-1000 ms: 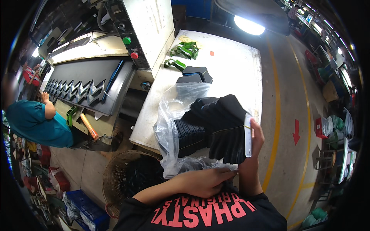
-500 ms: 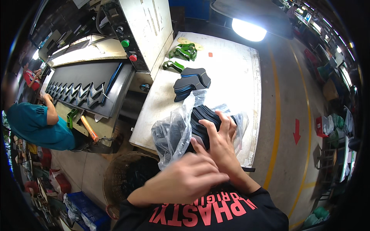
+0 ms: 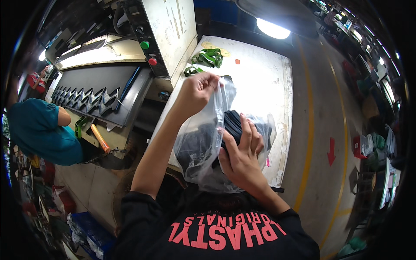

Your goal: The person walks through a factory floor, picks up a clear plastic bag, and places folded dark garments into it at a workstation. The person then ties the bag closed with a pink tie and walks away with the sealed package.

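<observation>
My left hand (image 3: 200,92) is raised over the left side of the white table, its fingers pinched on the upper edge of a clear plastic bag (image 3: 197,147). The film hangs from it in folds. Inside the bag lies a stack of black flat cut pieces (image 3: 233,122). My right hand (image 3: 243,158) grips this stack, its fingers bent over the top and its thumb on the near side. Another stack of dark cut pieces (image 3: 228,84) sits just beyond, partly hidden by the film and my left hand.
Green strips (image 3: 209,57) and a small orange piece (image 3: 237,62) lie on the far part of the table (image 3: 264,86). At left stands a machine with green and red buttons (image 3: 152,61), its bed holding zigzag dark pieces (image 3: 86,102). A person in teal (image 3: 41,130) works beside it.
My left hand has moved up and away from beside my right wrist, pulling the bag's edge upward. My right hand stays on the black stack. The person in teal has shifted slightly.
</observation>
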`<state>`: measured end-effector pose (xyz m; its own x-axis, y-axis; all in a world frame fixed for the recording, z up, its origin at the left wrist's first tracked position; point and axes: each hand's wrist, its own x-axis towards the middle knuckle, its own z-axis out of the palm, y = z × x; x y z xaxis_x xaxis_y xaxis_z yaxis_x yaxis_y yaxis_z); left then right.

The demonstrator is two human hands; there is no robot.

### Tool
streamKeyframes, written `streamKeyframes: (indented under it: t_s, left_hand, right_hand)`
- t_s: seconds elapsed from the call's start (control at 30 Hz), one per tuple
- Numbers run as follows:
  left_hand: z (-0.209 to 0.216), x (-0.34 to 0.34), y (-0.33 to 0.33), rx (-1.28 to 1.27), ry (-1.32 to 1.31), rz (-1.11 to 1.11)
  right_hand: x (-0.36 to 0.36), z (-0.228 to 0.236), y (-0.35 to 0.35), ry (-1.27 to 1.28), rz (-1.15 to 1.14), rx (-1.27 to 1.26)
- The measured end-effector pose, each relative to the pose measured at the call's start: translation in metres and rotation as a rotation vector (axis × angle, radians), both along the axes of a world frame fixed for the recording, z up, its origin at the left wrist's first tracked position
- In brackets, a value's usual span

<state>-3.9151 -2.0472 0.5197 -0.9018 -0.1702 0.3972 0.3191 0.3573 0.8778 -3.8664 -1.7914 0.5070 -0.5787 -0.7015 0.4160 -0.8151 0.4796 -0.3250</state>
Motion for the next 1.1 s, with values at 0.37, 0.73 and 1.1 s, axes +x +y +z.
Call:
streamKeyframes:
  t_s: [0.37, 0.73, 1.1]
  left_hand:
    - [0.049, 0.041, 0.008, 0.301, 0.178, -0.077]
    - [0.025, 0.022, 0.002, 0.098, -0.210, -0.146]
    - [0.043, 0.054, -0.024, 0.513, 0.148, 0.216]
  right_hand:
    - [-0.013, 0.015, -0.010, -0.136, 0.101, -0.222]
    - [0.003, -0.003, 0.092, -0.256, 0.425, 0.611]
    - [-0.073, 0.073, 0.112, 0.510, -0.042, -0.173]
